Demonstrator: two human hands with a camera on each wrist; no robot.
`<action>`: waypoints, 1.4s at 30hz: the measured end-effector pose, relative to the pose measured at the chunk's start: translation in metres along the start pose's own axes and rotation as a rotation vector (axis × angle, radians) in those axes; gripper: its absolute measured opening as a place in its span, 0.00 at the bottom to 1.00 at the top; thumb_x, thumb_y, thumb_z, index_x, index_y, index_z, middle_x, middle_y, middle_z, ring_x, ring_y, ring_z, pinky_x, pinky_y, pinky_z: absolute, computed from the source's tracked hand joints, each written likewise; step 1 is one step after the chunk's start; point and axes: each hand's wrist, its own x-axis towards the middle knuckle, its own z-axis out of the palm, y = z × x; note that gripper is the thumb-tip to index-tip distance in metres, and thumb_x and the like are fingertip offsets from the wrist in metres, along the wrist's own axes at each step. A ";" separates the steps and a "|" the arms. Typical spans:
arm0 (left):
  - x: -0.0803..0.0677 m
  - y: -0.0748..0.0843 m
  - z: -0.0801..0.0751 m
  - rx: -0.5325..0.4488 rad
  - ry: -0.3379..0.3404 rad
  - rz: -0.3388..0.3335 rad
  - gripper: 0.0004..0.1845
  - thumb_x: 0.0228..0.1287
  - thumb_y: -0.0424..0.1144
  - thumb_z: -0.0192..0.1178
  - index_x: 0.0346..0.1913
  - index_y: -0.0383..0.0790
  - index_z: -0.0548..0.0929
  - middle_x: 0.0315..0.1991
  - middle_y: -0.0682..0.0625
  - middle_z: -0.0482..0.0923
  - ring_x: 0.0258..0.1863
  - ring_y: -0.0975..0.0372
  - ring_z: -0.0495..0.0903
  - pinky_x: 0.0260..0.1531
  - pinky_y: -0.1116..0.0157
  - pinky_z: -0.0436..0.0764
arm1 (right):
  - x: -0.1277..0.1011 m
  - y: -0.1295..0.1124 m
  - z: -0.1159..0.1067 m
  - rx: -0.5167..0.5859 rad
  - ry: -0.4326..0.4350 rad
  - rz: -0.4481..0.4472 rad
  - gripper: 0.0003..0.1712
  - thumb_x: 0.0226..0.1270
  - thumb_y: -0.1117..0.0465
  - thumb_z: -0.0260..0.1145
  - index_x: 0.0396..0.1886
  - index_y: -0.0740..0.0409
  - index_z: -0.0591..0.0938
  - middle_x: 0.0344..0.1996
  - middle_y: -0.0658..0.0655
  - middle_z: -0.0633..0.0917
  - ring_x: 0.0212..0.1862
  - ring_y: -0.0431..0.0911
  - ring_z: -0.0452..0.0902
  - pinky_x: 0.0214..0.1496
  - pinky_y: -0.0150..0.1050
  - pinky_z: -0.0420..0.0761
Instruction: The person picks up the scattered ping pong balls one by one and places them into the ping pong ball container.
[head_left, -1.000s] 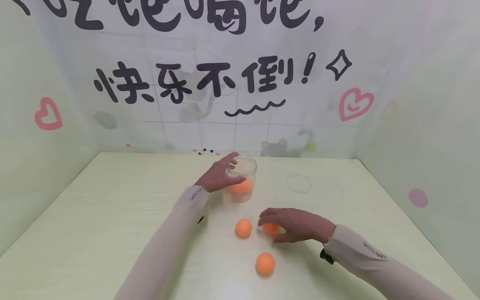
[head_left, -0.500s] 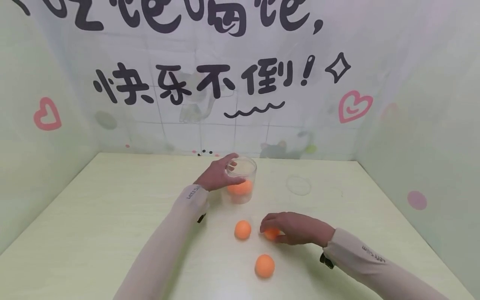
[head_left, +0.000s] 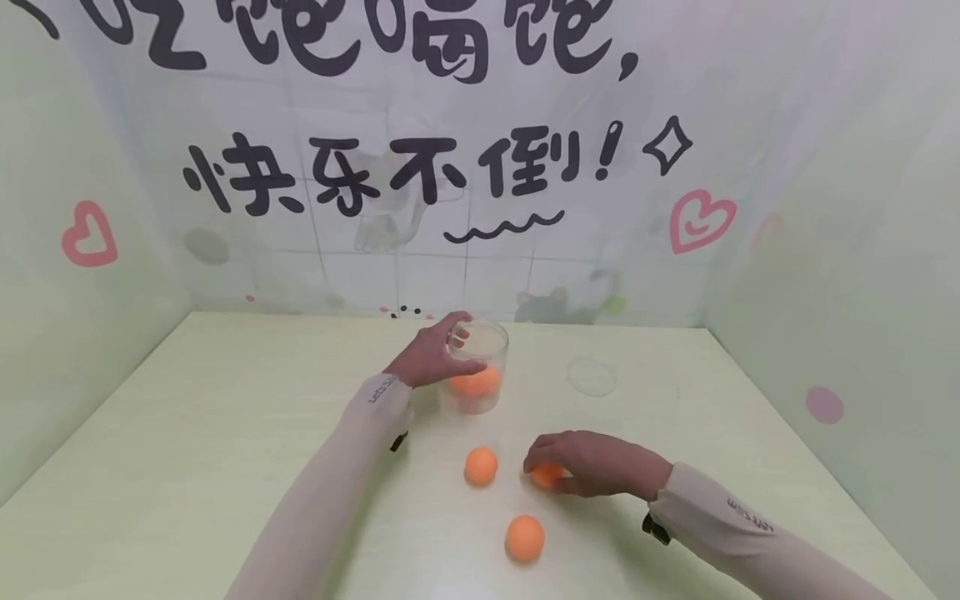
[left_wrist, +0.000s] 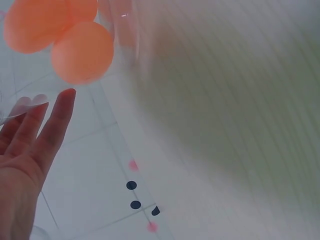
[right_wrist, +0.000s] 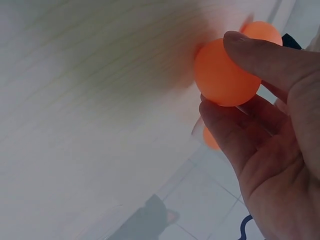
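My left hand (head_left: 442, 354) grips a clear plastic jar (head_left: 483, 398) standing upright at mid-table, thumb in front and fingers behind the rim. Orange balls (head_left: 474, 383) lie inside it, and the left wrist view shows these balls (left_wrist: 82, 52) through the wall above my fingers (left_wrist: 50, 130). My right hand (head_left: 546, 467) pinches an orange ball (head_left: 547, 477) on the table, and the right wrist view shows this ball (right_wrist: 222, 75) between thumb and fingers. Two more orange balls lie loose: one (head_left: 481, 465) left of that hand, one (head_left: 524, 537) nearer me.
A clear round lid (head_left: 592, 377) lies flat to the right of the jar. The pale green table (head_left: 187, 467) is closed in by printed walls (head_left: 465, 167) at the back and on both sides.
My right hand has come down and curled its fingers round the orange ball. My left hand has stayed on the jar. The loose balls have not moved.
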 end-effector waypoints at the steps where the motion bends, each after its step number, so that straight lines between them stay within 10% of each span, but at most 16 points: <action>1: 0.000 -0.001 0.000 -0.001 0.000 0.000 0.45 0.49 0.55 0.70 0.69 0.50 0.60 0.61 0.42 0.73 0.60 0.51 0.73 0.57 0.49 0.72 | 0.000 0.000 0.000 -0.001 -0.002 0.002 0.16 0.60 0.67 0.66 0.48 0.51 0.81 0.47 0.47 0.82 0.47 0.38 0.78 0.51 0.33 0.77; 42: 0.001 -0.007 -0.001 -0.023 -0.012 0.029 0.43 0.49 0.55 0.70 0.67 0.51 0.60 0.60 0.42 0.73 0.58 0.52 0.75 0.56 0.50 0.73 | 0.023 0.013 -0.078 -0.059 -0.019 0.017 0.19 0.59 0.67 0.68 0.51 0.53 0.81 0.48 0.51 0.83 0.47 0.43 0.77 0.54 0.40 0.77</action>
